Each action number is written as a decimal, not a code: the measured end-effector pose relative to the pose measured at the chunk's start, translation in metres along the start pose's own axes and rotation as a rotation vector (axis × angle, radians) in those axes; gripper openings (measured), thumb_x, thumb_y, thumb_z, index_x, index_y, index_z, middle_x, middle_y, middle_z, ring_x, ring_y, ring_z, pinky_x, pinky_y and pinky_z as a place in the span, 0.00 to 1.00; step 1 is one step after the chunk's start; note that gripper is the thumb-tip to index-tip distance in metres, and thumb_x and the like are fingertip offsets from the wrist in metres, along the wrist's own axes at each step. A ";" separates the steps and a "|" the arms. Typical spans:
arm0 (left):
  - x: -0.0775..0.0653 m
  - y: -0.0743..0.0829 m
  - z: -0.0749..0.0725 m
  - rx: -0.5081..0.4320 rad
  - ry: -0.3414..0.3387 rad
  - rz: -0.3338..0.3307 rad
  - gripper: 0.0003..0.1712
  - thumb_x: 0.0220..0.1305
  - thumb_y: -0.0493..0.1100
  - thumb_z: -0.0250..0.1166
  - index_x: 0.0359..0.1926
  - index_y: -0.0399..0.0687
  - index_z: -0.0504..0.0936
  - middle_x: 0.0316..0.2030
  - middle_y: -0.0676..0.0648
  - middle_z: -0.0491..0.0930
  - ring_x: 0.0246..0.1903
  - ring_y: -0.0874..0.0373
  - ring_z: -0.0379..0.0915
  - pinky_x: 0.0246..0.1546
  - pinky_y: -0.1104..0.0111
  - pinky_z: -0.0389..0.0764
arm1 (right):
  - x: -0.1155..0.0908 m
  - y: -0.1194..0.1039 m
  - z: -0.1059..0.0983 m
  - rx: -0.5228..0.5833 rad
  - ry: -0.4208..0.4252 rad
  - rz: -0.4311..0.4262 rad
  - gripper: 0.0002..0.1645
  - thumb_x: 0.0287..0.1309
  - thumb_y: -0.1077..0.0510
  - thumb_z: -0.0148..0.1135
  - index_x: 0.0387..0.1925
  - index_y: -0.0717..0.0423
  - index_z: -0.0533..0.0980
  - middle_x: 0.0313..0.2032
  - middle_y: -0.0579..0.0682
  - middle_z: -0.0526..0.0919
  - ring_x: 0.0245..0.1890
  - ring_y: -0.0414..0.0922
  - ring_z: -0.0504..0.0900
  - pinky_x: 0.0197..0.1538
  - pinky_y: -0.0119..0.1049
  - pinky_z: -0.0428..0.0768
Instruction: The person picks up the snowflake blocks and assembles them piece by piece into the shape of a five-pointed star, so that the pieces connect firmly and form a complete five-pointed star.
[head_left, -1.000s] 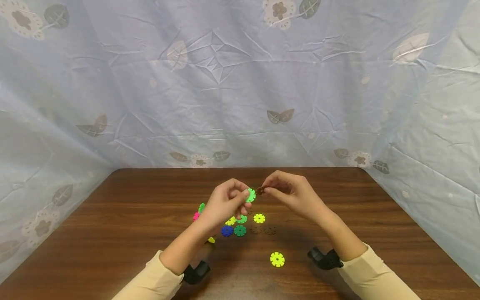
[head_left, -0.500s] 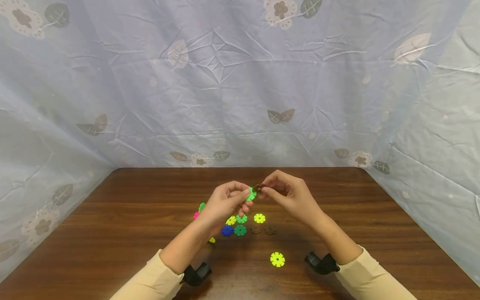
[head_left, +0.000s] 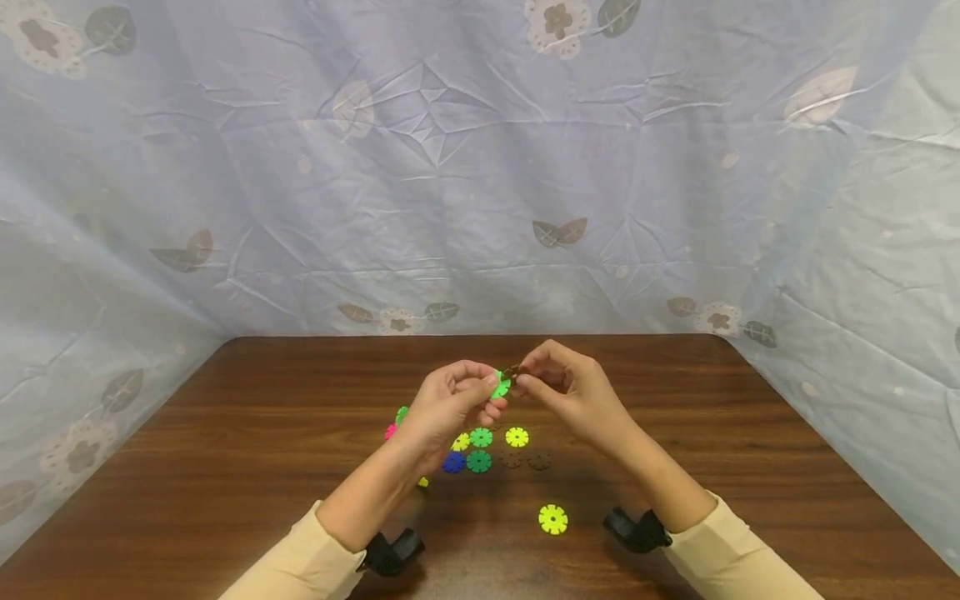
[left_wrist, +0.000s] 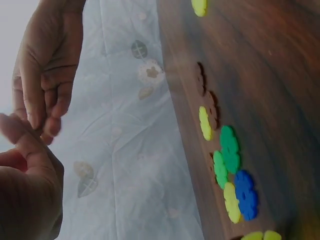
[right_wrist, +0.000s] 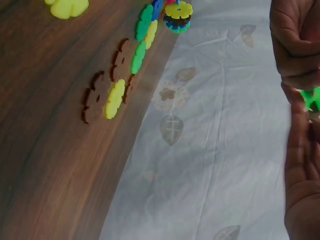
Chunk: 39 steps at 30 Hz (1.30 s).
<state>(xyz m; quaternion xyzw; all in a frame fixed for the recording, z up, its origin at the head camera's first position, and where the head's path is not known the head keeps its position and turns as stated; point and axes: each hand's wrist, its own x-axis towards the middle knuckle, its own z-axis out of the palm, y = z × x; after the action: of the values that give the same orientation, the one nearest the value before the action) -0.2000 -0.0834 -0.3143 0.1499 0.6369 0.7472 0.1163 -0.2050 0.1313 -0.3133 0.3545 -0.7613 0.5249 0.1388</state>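
Observation:
My left hand (head_left: 453, 404) pinches a bright green notched plastic disc (head_left: 502, 387) between thumb and fingers, raised over the table. From the other side, my right hand (head_left: 573, 387) pinches a brown notched disc (head_left: 513, 372) by its edge. The brown disc meets the green one's upper right rim and overlaps it in the head view. In the right wrist view a bit of the green disc (right_wrist: 311, 99) shows between both hands. Fingers hide both discs in the left wrist view.
Below the hands on the wooden table (head_left: 675, 467) lie a blue disc (head_left: 453, 462), a dark green disc (head_left: 479, 461), a yellow disc (head_left: 517, 437) and several others. One yellow disc (head_left: 552, 519) lies nearer the front. A multicoloured disc cluster (right_wrist: 178, 11) stands on the left, partly behind the forearm.
The right hand has moved slightly left, bringing the brown disc from beside the green disc to overlapping its upper edge. The left hand stays nearly in place, still pinching the green disc.

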 end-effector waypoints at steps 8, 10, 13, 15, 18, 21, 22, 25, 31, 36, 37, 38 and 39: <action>0.002 0.001 -0.010 0.075 0.109 0.032 0.14 0.81 0.40 0.56 0.57 0.33 0.74 0.26 0.53 0.84 0.25 0.64 0.78 0.29 0.75 0.82 | -0.006 0.011 -0.009 -0.461 -0.308 0.297 0.08 0.65 0.60 0.71 0.40 0.57 0.77 0.36 0.49 0.85 0.35 0.40 0.82 0.39 0.33 0.81; 0.003 0.002 -0.012 0.094 0.117 0.021 0.13 0.82 0.42 0.55 0.55 0.35 0.74 0.24 0.54 0.82 0.24 0.63 0.74 0.26 0.76 0.77 | -0.009 0.013 -0.007 -0.512 -0.426 0.390 0.09 0.63 0.60 0.72 0.37 0.56 0.78 0.33 0.47 0.83 0.33 0.40 0.78 0.36 0.34 0.78; 0.003 0.002 -0.013 0.120 0.108 0.004 0.12 0.83 0.43 0.54 0.53 0.38 0.72 0.22 0.54 0.78 0.23 0.62 0.69 0.23 0.76 0.70 | -0.013 0.017 0.000 -0.559 -0.510 0.493 0.10 0.60 0.60 0.74 0.38 0.55 0.79 0.34 0.46 0.82 0.34 0.41 0.77 0.38 0.38 0.78; 0.004 0.001 -0.013 0.125 0.092 -0.003 0.10 0.82 0.43 0.53 0.52 0.38 0.71 0.23 0.53 0.79 0.24 0.61 0.68 0.24 0.75 0.70 | -0.015 0.018 0.004 -0.589 -0.522 0.518 0.12 0.59 0.61 0.76 0.39 0.55 0.79 0.33 0.47 0.81 0.33 0.42 0.77 0.36 0.40 0.76; 0.004 -0.001 -0.012 0.142 0.054 -0.020 0.10 0.82 0.42 0.53 0.53 0.39 0.69 0.26 0.52 0.82 0.27 0.61 0.73 0.28 0.74 0.73 | -0.017 0.019 0.009 -0.638 -0.518 0.541 0.14 0.57 0.63 0.77 0.39 0.55 0.78 0.32 0.48 0.78 0.32 0.44 0.75 0.35 0.41 0.73; 0.003 -0.002 -0.011 0.175 0.015 -0.030 0.11 0.81 0.42 0.54 0.55 0.38 0.69 0.29 0.52 0.86 0.30 0.61 0.79 0.33 0.72 0.78 | -0.017 0.021 0.010 -0.654 -0.517 0.540 0.15 0.56 0.63 0.78 0.37 0.55 0.77 0.31 0.48 0.77 0.31 0.44 0.74 0.34 0.40 0.71; 0.003 -0.002 -0.011 0.189 0.005 -0.031 0.12 0.81 0.42 0.54 0.55 0.38 0.69 0.30 0.52 0.87 0.32 0.61 0.80 0.34 0.71 0.79 | -0.017 0.021 0.010 -0.648 -0.516 0.535 0.15 0.55 0.63 0.78 0.37 0.55 0.77 0.31 0.48 0.77 0.31 0.44 0.74 0.34 0.40 0.71; 0.002 -0.003 -0.011 0.209 -0.020 -0.026 0.12 0.81 0.42 0.54 0.55 0.38 0.69 0.33 0.51 0.89 0.34 0.61 0.82 0.36 0.70 0.81 | -0.017 0.024 0.010 -0.621 -0.527 0.509 0.15 0.54 0.65 0.78 0.36 0.57 0.77 0.30 0.48 0.75 0.32 0.44 0.73 0.35 0.40 0.70; 0.001 -0.003 -0.010 0.222 -0.026 -0.022 0.10 0.82 0.42 0.53 0.53 0.38 0.71 0.41 0.38 0.90 0.35 0.59 0.83 0.36 0.69 0.81 | -0.017 0.028 0.008 -0.580 -0.578 0.428 0.14 0.54 0.68 0.77 0.38 0.58 0.79 0.30 0.48 0.75 0.34 0.43 0.73 0.38 0.38 0.72; 0.001 -0.003 -0.012 0.238 -0.033 -0.015 0.10 0.83 0.43 0.53 0.48 0.38 0.73 0.41 0.40 0.90 0.36 0.58 0.83 0.35 0.70 0.81 | -0.014 0.028 0.003 -0.524 -0.521 0.363 0.12 0.58 0.68 0.74 0.34 0.56 0.76 0.28 0.46 0.78 0.29 0.39 0.74 0.33 0.32 0.74; 0.001 -0.003 -0.012 0.242 -0.032 -0.014 0.11 0.83 0.43 0.53 0.47 0.38 0.73 0.40 0.41 0.91 0.36 0.58 0.83 0.35 0.70 0.81 | -0.012 0.027 0.001 -0.511 -0.489 0.339 0.11 0.60 0.68 0.73 0.34 0.56 0.77 0.28 0.46 0.80 0.29 0.38 0.75 0.32 0.31 0.76; 0.001 -0.003 -0.013 0.249 -0.030 -0.012 0.11 0.83 0.44 0.53 0.46 0.39 0.73 0.40 0.42 0.91 0.35 0.59 0.82 0.35 0.70 0.81 | -0.011 0.025 -0.001 -0.501 -0.446 0.310 0.09 0.61 0.68 0.71 0.35 0.56 0.78 0.29 0.46 0.82 0.29 0.37 0.76 0.32 0.29 0.77; 0.001 -0.002 -0.013 0.253 -0.026 -0.012 0.12 0.83 0.44 0.53 0.45 0.39 0.74 0.40 0.42 0.91 0.35 0.59 0.82 0.35 0.69 0.81 | -0.010 0.024 -0.002 -0.492 -0.394 0.279 0.07 0.63 0.68 0.70 0.36 0.56 0.79 0.30 0.46 0.84 0.29 0.37 0.78 0.33 0.29 0.78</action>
<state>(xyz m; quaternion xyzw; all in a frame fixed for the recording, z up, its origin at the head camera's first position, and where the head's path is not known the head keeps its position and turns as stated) -0.2058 -0.0945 -0.3183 0.1693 0.7255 0.6581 0.1089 -0.2147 0.1417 -0.3346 0.2972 -0.9185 0.2609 -0.0026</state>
